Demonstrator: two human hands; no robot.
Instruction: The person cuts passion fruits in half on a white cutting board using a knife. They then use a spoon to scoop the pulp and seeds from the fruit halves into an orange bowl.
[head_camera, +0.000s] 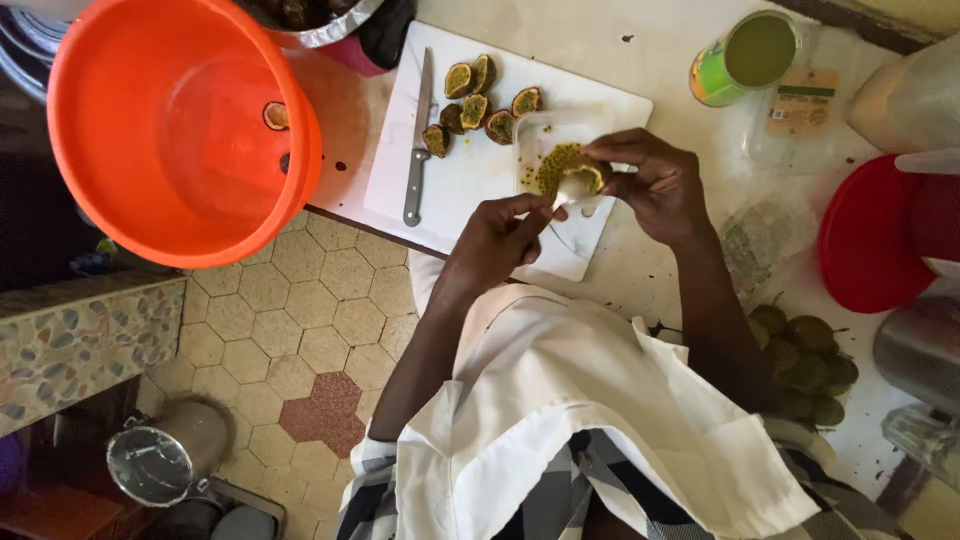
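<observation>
Near edge of bench (690, 60): pile of whole dark passion fruits (805, 365) by the right elbow. Left hand (495, 240), fingers pinched on a white spoon (568, 190), its bowl in a passion fruit half (590, 178). Right hand (655, 185), fingers curled around that half, holding it over a clear tub (545, 150) with yellow pulp. Tub sits on white cutting board (470, 175). Farther on the board: knife (418, 140), scooped shells (480, 100). Orange basin (170, 120) far left, red bowl (870, 235) at right, green can (745, 55) at the back.

left hand (495, 238): pinching, fingers curled | right hand (655, 180): cupped, gripping
</observation>
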